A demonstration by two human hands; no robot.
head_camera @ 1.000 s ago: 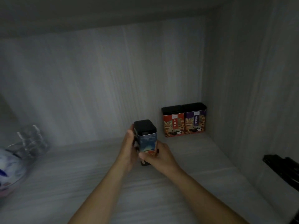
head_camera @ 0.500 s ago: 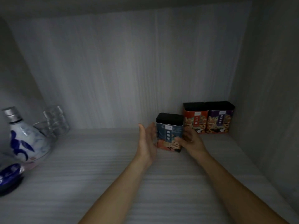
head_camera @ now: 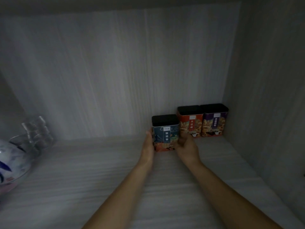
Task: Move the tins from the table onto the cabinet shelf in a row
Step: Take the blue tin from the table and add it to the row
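A blue tin (head_camera: 165,133) with a black lid stands upright on the pale cabinet shelf (head_camera: 99,171), a little forward and left of a red tin (head_camera: 190,121). A purple tin (head_camera: 214,121) stands to the right of the red one, in the back right corner. My left hand (head_camera: 148,144) presses flat against the blue tin's left side. My right hand (head_camera: 187,148) grips its lower right side. Both hands hold the tin between them.
A blue-and-white ceramic bottle (head_camera: 11,161) sits at the shelf's far left, with clear glassware (head_camera: 37,134) behind it. The cabinet's right wall (head_camera: 264,96) stands close to the purple tin. The back wall (head_camera: 115,71) rises behind the tins.
Both hands carried the blue tin from mid-shelf back and right, turned its label to the front, and set it down close to the red tin.
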